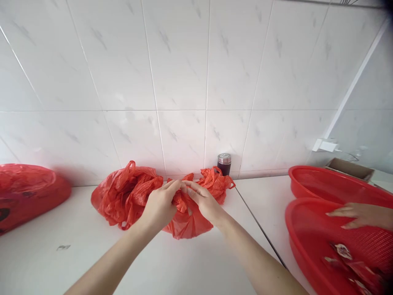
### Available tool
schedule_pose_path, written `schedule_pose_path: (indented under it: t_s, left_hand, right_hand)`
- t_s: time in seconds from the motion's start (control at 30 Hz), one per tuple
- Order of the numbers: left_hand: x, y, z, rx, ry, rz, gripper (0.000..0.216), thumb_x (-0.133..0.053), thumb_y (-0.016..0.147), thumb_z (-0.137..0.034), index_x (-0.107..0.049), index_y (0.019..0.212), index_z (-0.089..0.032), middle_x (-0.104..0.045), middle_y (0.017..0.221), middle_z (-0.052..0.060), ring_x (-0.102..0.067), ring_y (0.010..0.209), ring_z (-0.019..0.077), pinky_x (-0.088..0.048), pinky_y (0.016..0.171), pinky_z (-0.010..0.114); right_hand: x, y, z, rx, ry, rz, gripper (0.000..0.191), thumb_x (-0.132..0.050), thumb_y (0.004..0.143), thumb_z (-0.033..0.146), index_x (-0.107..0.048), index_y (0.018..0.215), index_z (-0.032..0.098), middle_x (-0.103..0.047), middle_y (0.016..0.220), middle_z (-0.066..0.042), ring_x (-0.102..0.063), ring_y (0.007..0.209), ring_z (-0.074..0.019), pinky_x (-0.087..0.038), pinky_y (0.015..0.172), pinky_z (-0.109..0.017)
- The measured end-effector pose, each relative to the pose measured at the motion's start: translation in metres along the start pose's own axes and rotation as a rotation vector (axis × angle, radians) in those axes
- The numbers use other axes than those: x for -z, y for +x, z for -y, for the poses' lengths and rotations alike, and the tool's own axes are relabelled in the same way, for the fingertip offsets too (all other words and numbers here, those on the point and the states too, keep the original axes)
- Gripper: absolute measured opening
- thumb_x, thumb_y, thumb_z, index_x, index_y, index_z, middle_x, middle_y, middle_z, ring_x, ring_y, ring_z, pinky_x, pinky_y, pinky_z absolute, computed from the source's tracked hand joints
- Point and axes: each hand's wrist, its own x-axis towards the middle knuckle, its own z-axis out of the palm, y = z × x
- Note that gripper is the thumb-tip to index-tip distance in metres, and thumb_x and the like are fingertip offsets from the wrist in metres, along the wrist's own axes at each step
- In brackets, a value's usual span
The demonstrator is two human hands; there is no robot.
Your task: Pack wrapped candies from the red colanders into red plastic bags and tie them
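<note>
Both my hands meet over a thin red plastic bag [190,224] in the middle of the white table. My left hand [163,200] pinches its gathered top, and my right hand [205,200] closes on the same bunched part from the other side. The bag hangs down below my fingers toward the table. My fingertips partly cover the gathered film. Left of my hands lies a crumpled heap of red plastic bags [123,196]. Behind my right hand sits another crumpled red bag [216,183].
A dark jar with a metal lid [224,163] stands by the tiled wall. At right are two red plastic baskets [296,237], the nearer holding small packets [344,250], with another person's hand [362,215] over it. A large red bag [33,205] sits far left. A cardboard box [350,169] is behind.
</note>
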Motion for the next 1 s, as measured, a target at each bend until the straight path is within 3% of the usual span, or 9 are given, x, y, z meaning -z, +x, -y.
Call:
schedule_pose_path:
  t_s: [0.1, 0.2, 0.33, 0.47, 0.6, 0.7, 0.77, 0.87, 1.0]
  left_hand:
    - [-0.018, -0.01, 0.01, -0.047, -0.027, -0.147, 0.04, -0.042, 0.076, -0.006, -0.06, 0.106, -0.025, -0.065, 0.112, 0.006, -0.064, 0.096, 0.0215, -0.05, 0.072, 0.03]
    - [-0.029, -0.023, 0.016, -0.018, -0.07, -0.148, 0.03, -0.044, 0.087, -0.018, -0.06, 0.111, -0.026, -0.066, 0.115, 0.006, -0.066, 0.1, 0.0223, -0.053, 0.079, 0.033]
    - [-0.033, -0.04, 0.023, 0.035, -0.102, -0.025, 0.036, -0.042, 0.091, -0.025, -0.063, 0.119, -0.029, -0.068, 0.119, 0.006, -0.067, 0.099, 0.0217, -0.054, 0.08, 0.032]
    - [-0.026, -0.06, 0.033, 0.165, -0.044, 0.059, 0.043, -0.038, 0.094, -0.031, -0.06, 0.13, -0.029, -0.071, 0.11, 0.007, -0.067, 0.097, 0.025, -0.054, 0.078, 0.034]
    - [-0.02, -0.093, 0.051, 0.359, -0.123, 0.03, 0.042, -0.035, 0.096, -0.048, -0.07, 0.102, -0.026, -0.073, 0.096, 0.006, -0.067, 0.09, 0.0252, -0.052, 0.081, 0.034]
    - [-0.028, -0.118, 0.062, 0.523, -0.178, 0.025, 0.046, -0.034, 0.094, -0.056, -0.064, 0.078, -0.025, -0.069, 0.072, 0.002, -0.064, 0.069, 0.0217, -0.052, 0.072, 0.031]
    - [-0.041, -0.126, 0.062, 0.615, -0.19, -0.06, 0.047, -0.033, 0.093, -0.058, -0.06, 0.073, -0.024, -0.067, 0.069, 0.001, -0.063, 0.068, 0.0214, -0.051, 0.068, 0.03]
    - [-0.067, -0.122, 0.053, 0.696, -0.205, -0.23, 0.044, -0.03, 0.094, -0.057, -0.057, 0.083, -0.024, -0.068, 0.082, 0.003, -0.064, 0.079, 0.0225, -0.051, 0.069, 0.029]
    - [-0.096, -0.108, 0.049, 0.704, -0.176, -0.21, 0.042, -0.022, 0.097, -0.053, -0.051, 0.088, -0.026, -0.064, 0.073, 0.0, -0.06, 0.065, 0.0186, -0.047, 0.06, 0.026]
  right_hand:
    - [-0.001, -0.007, -0.005, -0.109, 0.217, 0.136, 0.028, -0.055, 0.093, 0.043, -0.063, 0.115, 0.027, -0.064, 0.083, 0.001, -0.058, 0.064, -0.0125, -0.051, 0.078, -0.033]
    - [0.002, -0.014, -0.008, -0.161, 0.183, 0.124, 0.025, -0.069, 0.084, 0.039, -0.066, 0.102, 0.022, -0.067, 0.091, -0.001, -0.064, 0.086, -0.0164, -0.05, 0.086, -0.034]
    - [0.003, -0.024, -0.014, -0.042, -0.291, 0.014, 0.017, -0.065, 0.087, 0.036, -0.067, 0.097, 0.022, -0.068, 0.1, -0.003, -0.062, 0.099, -0.0187, -0.047, 0.091, -0.036]
    - [0.005, -0.035, -0.015, 0.08, -0.678, -0.081, 0.014, -0.055, 0.093, 0.028, -0.068, 0.091, 0.023, -0.07, 0.09, -0.002, -0.062, 0.082, -0.0162, -0.046, 0.076, -0.03]
    - [0.032, -0.049, -0.025, 0.027, -0.77, -0.111, 0.016, -0.053, 0.093, 0.025, -0.068, 0.088, 0.025, -0.071, 0.084, 0.0, -0.062, 0.076, -0.0161, -0.044, 0.072, -0.029]
    - [0.056, -0.059, -0.044, -0.103, -0.809, -0.125, 0.018, -0.052, 0.091, 0.025, -0.067, 0.082, 0.024, -0.071, 0.081, 0.0, -0.063, 0.075, -0.0174, -0.045, 0.071, -0.029]
    - [0.059, -0.06, -0.057, -0.154, -0.819, -0.146, 0.019, -0.05, 0.092, 0.026, -0.066, 0.081, 0.023, -0.07, 0.079, 0.0, -0.063, 0.073, -0.0179, -0.045, 0.07, -0.029]
    - [0.037, -0.053, -0.073, -0.135, -0.83, -0.246, 0.025, -0.039, 0.097, 0.028, -0.063, 0.095, 0.022, -0.069, 0.091, -0.003, -0.063, 0.083, -0.0188, -0.045, 0.076, -0.03]
    - [-0.014, -0.041, -0.093, -0.093, -0.922, -0.311, 0.03, -0.03, 0.1, 0.028, -0.06, 0.105, 0.025, -0.067, 0.1, -0.003, -0.062, 0.086, -0.0171, -0.043, 0.076, -0.027]
